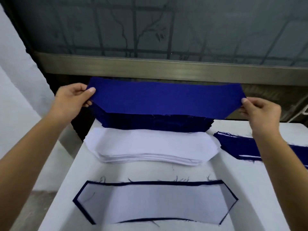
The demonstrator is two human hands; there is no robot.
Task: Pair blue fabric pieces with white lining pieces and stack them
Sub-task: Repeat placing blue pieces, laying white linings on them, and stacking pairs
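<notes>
A long blue fabric piece (165, 98) is stretched in the air above the blue stack (156, 122) at the table's far edge. My left hand (73, 97) pinches its left end and my right hand (260, 110) pinches its right end. In front of the blue stack lies a stack of white lining pieces (150, 148). Near the table's front edge lies a blue piece with a white lining piece (156, 201) on top of it, only the blue border showing.
The white table (250, 189) carries a pile of paired blue and white pieces (241, 145) at the right, partly hidden by my right forearm. A metal window ledge (166, 69) runs behind the table. A white wall stands to the left.
</notes>
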